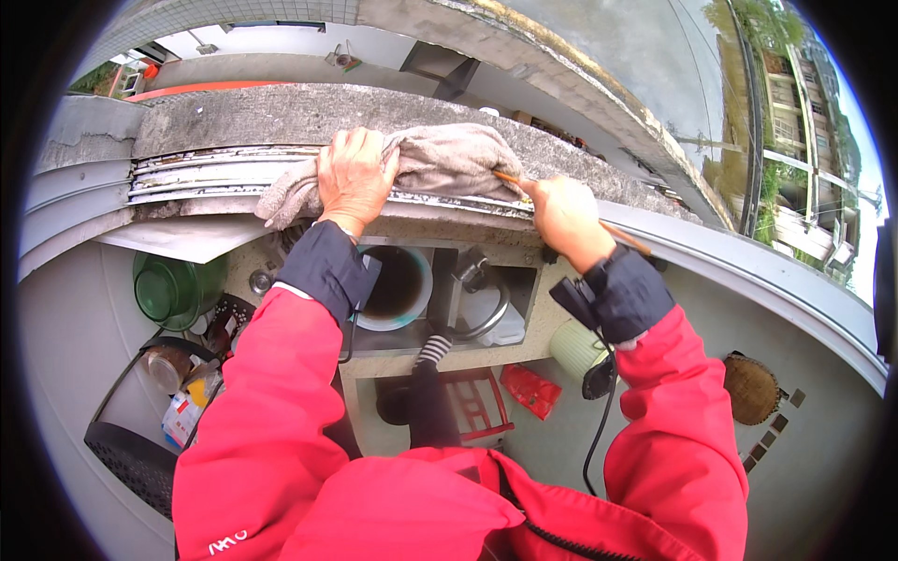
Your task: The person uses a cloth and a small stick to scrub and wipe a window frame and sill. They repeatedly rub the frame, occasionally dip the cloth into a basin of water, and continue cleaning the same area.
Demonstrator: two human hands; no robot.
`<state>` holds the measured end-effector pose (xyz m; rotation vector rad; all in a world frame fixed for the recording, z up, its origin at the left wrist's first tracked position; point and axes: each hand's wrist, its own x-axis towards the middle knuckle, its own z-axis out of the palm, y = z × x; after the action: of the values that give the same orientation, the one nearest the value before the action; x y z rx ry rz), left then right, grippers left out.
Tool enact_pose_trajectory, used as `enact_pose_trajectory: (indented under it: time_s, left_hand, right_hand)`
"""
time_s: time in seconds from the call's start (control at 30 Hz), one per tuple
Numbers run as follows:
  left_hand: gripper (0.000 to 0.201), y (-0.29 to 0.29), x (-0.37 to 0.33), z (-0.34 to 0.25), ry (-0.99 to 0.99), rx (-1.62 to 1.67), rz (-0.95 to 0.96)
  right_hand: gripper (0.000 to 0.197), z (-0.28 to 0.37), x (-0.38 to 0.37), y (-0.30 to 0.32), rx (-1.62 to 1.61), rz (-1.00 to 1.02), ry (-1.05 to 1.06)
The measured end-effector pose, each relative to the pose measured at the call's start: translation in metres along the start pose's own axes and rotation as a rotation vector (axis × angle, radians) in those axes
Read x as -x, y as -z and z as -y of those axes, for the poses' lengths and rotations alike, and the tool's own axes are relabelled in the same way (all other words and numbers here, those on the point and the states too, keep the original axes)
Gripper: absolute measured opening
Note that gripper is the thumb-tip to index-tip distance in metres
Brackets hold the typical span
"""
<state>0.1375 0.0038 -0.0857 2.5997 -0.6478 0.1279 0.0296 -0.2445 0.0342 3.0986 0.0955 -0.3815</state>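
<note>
A damp-looking beige-grey cloth (458,154) lies bunched along the white window track (220,173) and the weathered concrete ledge behind it. My left hand (354,178) is closed over the cloth's left part, its fingers curled down into it. In my right hand (566,222) is a thin brown wooden stick (629,238), gripped in a fist. The stick's far tip meets the right end of the cloth, and its other end sticks out past my wrist. Fabric hides the part of the track under the cloth.
Below the window, a sink holds a round basin (426,297) of dark liquid beside a curved faucet (496,313). To the left are a green bowl (161,290) and a black rack (131,458). A striped-sock foot (435,350) rests near the sink's front edge. Outside, the ledge drops away.
</note>
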Motion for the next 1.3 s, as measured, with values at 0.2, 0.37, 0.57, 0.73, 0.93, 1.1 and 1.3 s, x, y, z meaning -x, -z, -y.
enact_pose_trajectory:
  time_s: [0.2, 0.37, 0.57, 0.73, 0.93, 1.1, 1.3]
  left_hand:
    - [0.047, 0.007, 0.001, 0.003, -0.153, 0.107, -0.115]
    - [0.042, 0.014, -0.001, -0.001, -0.141, 0.078, 0.265]
    - [0.027, 0.022, -0.015, -0.018, 0.106, 0.609, 0.043]
    - [0.024, 0.037, -0.025, -0.02, 0.117, 0.713, 0.11]
    - [0.035, 0.049, -0.003, 0.0, -0.108, -0.005, 0.214]
    - [0.038, 0.051, -0.003, 0.005, -0.088, -0.112, 0.226]
    - [0.024, 0.08, -0.019, -0.015, 0.2, 0.63, 0.246]
  right_hand:
    - [0.014, -0.009, -0.013, 0.0, 0.108, 0.025, 0.054]
    - [0.017, -0.01, 0.01, 0.029, 0.122, 0.061, -0.016]
    - [0.021, 0.013, 0.043, 0.027, -0.123, 0.017, -0.015]
    - [0.018, 0.051, 0.055, -0.009, -0.368, -0.16, -0.142]
    - [0.018, 0.075, 0.064, -0.045, -0.46, -0.421, -0.074]
    - [0.025, 0.097, 0.089, -0.039, -0.726, -0.276, -0.283]
    - [0.03, 0.113, 0.103, -0.037, -0.971, -0.424, -0.256]
